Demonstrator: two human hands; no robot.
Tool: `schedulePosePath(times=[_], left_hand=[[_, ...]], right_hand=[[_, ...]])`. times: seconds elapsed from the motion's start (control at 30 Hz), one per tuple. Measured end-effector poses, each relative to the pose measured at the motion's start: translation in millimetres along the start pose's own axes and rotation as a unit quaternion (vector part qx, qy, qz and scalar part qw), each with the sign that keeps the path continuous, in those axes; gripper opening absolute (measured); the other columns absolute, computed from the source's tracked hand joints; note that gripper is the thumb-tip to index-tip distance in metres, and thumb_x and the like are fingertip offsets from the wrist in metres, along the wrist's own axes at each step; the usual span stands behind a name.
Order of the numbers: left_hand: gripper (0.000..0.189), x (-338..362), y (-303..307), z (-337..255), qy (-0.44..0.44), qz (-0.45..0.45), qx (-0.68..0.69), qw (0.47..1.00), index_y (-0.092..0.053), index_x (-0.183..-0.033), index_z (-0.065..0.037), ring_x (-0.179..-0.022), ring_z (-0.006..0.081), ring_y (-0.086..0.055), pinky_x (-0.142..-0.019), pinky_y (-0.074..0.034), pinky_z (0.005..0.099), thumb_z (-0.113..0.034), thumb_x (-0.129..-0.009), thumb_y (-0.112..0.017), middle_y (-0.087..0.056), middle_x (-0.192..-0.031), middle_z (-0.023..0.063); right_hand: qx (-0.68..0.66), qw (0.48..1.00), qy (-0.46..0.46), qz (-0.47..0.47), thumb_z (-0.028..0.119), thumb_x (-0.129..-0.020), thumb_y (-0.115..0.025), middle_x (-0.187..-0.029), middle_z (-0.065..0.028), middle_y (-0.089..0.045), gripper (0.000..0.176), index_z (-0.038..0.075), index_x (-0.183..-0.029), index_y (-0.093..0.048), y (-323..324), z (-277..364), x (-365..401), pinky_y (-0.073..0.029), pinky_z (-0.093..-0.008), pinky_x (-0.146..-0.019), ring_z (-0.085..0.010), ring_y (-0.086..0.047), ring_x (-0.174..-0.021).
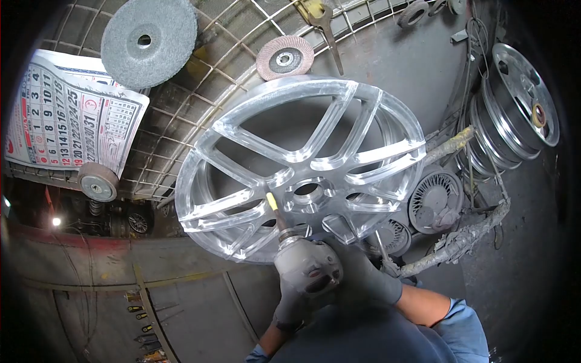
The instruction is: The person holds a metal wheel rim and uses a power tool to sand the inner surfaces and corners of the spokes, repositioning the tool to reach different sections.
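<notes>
A silver multi-spoke alloy wheel (296, 156) stands tilted in front of me, its spokes shiny. My gloved left hand (292, 305) is closed around the grey body of a die grinder (307, 265). The grinder's slim shaft points up at the wheel, and its yellow tip (272, 201) is at a spoke left of the hub; I cannot make out whether it touches. Close against the tool's right side, below the wheel's lower rim, is my gloved right hand (370, 275). Its fingers are hidden, so its grip does not show.
A wire grid (158, 136) behind the wheel carries a large grey abrasive disc (127, 42), a flap disc (284, 75) and a calendar (69, 118). More wheels (514, 109) are stacked at the right, near a crusted metal bar (463, 239). A lamp (56, 221) glows at the left.
</notes>
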State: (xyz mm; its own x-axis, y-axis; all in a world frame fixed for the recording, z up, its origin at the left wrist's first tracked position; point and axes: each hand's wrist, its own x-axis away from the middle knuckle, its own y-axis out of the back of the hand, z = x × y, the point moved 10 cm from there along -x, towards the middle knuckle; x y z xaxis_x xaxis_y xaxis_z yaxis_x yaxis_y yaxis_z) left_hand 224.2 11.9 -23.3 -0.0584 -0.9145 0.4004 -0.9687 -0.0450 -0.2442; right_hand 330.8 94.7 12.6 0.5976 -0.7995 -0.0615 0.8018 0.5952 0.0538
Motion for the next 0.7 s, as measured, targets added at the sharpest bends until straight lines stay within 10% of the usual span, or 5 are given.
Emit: schedulePosePath(times=[0.1, 0.13, 0.23, 0.47, 0.7], left_hand=[[0.056, -3, -6, -22, -0.139, 0.035, -0.315, 0.938, -0.045, -0.138, -0.01, -0.124, 0.0296, -0.05, -0.104, -0.043, 0.0459, -0.02, -0.087, -0.067, -0.051, -0.135, 0.011], [0.049, 12, -34, -25, -0.303, 0.095, -0.621, 0.717, -0.053, -0.133, -0.012, -0.125, 0.0315, -0.049, -0.105, -0.042, 0.0479, -0.025, -0.088, -0.067, -0.052, -0.135, 0.0115], [0.045, -8, 15, 31, 0.019, 0.002, -0.18, 0.983, -0.065, -0.12, -0.013, -0.126, 0.0322, -0.048, -0.106, -0.039, 0.0463, -0.027, -0.078, -0.075, -0.055, -0.131, 0.0111], [0.048, -9, -16, -18, -0.174, 0.058, -0.441, 0.878, -0.066, -0.118, -0.012, -0.124, 0.032, -0.05, -0.104, -0.04, 0.0466, -0.034, -0.076, -0.077, -0.056, -0.13, 0.0116], [0.059, 2, -3, -4, 0.012, -0.012, -0.042, 0.999, -0.05, -0.133, -0.006, -0.124, 0.0264, -0.051, -0.103, -0.045, 0.041, -0.02, -0.081, -0.074, -0.055, -0.131, 0.0117]], right_hand=[[0.036, 0.998, 0.036, -0.027, 0.034, -0.055, -0.091, -0.115, -0.0191, -0.062, 0.097, 0.003, -0.132, -0.041, 7, 3, 0, -0.05, -0.0422, -0.088, -0.0353, -0.063, -0.106], [0.07, 0.996, 0.046, -0.036, 0.036, -0.054, -0.091, -0.113, -0.019, -0.063, 0.099, 0.003, -0.132, -0.041, 8, 5, 0, -0.051, -0.0425, -0.087, -0.0357, -0.064, -0.105], [0.069, 0.995, -0.065, -0.008, 0.037, -0.054, -0.092, -0.109, -0.0193, -0.065, 0.099, 0.003, -0.131, -0.04, 14, 3, 1, -0.053, -0.0439, -0.085, -0.0372, -0.065, -0.102], [0.044, 0.995, -0.088, -0.015, 0.049, -0.059, -0.088, -0.106, -0.0205, -0.066, 0.098, 0.004, -0.133, -0.04, 15, 1, 3, -0.053, -0.0462, -0.082, -0.0416, -0.065, -0.094], [0.039, 0.999, -0.005, 0.006, 0.037, -0.058, -0.088, -0.115, -0.0206, -0.062, 0.094, 0.004, -0.132, -0.041, 3, 4, -2, -0.05, -0.046, -0.088, -0.0396, -0.062, -0.105]])
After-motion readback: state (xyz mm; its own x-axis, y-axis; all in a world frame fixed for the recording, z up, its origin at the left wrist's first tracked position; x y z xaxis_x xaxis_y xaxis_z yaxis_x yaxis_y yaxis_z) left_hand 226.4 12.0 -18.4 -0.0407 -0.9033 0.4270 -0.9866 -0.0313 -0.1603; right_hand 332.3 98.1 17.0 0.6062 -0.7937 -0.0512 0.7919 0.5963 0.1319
